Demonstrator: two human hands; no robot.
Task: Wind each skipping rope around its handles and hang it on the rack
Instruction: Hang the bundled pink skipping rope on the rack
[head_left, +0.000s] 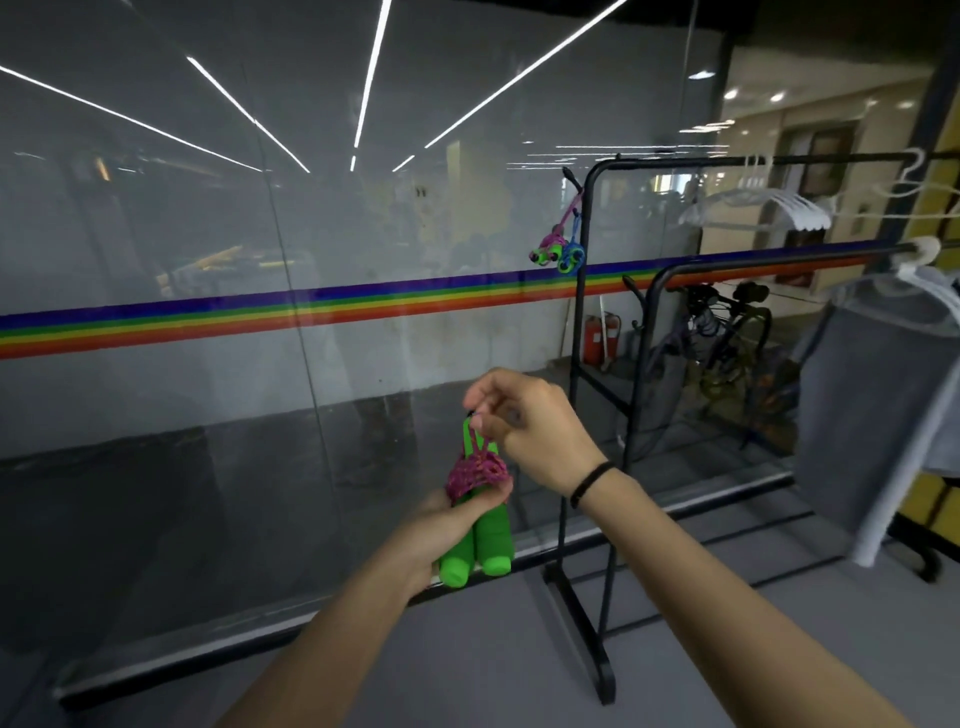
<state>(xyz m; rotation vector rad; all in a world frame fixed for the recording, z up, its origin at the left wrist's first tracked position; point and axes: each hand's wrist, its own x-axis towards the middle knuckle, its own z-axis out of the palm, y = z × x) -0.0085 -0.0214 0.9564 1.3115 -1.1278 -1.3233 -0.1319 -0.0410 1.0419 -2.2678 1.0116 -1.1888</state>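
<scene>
Ropes number three: two wound ones (558, 250) are hanging on the rack (581, 332); left hand (447, 525) is grasping two green handles (475, 545), right hand (524, 421) pinching the pink rope (478, 473).

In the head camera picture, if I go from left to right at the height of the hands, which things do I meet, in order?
left hand → green handles wound with pink rope → right hand → black rack post → grey cloth at the far right.
</scene>
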